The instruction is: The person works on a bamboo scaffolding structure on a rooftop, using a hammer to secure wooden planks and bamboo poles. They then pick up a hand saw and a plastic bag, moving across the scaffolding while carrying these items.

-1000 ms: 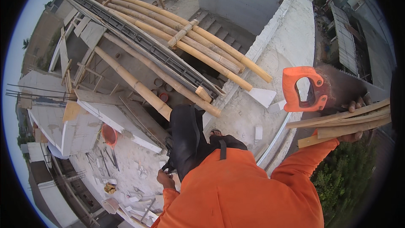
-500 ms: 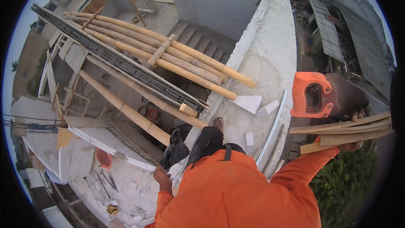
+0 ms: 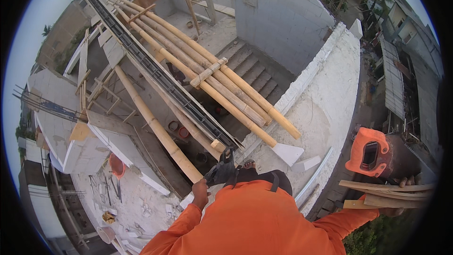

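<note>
My right hand (image 3: 406, 181) is out at the far right, closed around a bundle of thin wooden strips (image 3: 389, 188). A handsaw (image 3: 369, 152) with an orange handle is carried along with the strips; its dark blade reaches to the right under dim light. Lower left of centre, my left hand (image 3: 200, 193) is closed at the edge of a crumpled black plastic bag (image 3: 222, 172). The bag hangs by my dark trousers, and my fingers partly hide where they grip it. Both sleeves are orange.
Several bamboo poles (image 3: 207, 68) tied by a crosspiece span the stairwell (image 3: 252, 68). A long rebar cage (image 3: 155, 63) lies alongside. My foot (image 3: 249, 164) is on a pale wall top with white block pieces (image 3: 288, 153) and a metal channel (image 3: 315, 172). A street drops off at right.
My view has turned, and the scene has shifted in it. My left hand and the bag have risen a little toward the poles. The saw and strips stay in my right hand, lower in view.
</note>
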`<control>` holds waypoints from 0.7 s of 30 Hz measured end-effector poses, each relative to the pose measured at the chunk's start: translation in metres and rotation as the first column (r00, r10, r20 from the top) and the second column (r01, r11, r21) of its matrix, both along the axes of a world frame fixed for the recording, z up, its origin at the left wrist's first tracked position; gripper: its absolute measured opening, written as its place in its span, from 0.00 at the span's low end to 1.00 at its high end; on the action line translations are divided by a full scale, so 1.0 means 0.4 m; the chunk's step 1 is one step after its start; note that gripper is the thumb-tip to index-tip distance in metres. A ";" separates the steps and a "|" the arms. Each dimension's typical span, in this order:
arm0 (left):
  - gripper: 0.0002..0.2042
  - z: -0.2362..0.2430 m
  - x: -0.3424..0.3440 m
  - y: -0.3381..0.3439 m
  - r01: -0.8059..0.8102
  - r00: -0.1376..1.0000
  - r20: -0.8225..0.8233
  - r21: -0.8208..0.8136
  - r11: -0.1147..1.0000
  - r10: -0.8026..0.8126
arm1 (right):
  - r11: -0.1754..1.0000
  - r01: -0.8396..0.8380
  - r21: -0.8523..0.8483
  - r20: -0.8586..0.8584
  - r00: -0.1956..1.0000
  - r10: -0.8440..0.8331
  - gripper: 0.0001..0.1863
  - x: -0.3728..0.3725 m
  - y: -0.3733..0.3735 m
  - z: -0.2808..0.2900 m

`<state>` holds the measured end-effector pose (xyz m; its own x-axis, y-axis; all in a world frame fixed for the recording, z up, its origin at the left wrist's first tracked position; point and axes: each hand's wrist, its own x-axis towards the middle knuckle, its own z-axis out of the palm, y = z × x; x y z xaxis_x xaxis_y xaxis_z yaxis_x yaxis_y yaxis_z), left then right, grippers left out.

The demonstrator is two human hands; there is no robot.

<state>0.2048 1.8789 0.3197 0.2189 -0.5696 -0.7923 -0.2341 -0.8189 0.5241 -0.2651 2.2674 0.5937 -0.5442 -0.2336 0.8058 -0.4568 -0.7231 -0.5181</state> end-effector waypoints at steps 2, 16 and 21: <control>0.10 0.004 -0.042 0.005 0.002 1.000 0.009 0.028 1.000 -0.003 | 1.000 0.031 0.008 0.026 0.999 -0.031 0.42 -0.052 0.040 -0.037; 0.06 0.076 -0.245 0.184 -0.371 0.928 -0.033 -0.160 0.915 0.371 | 0.905 -0.424 0.038 0.178 0.894 0.412 0.41 -0.523 -0.098 -0.067; 0.07 0.137 -0.286 0.216 -0.511 0.856 -0.028 -0.194 0.837 0.516 | 0.812 -0.581 0.049 0.168 0.806 0.567 0.41 -0.554 -0.233 -0.045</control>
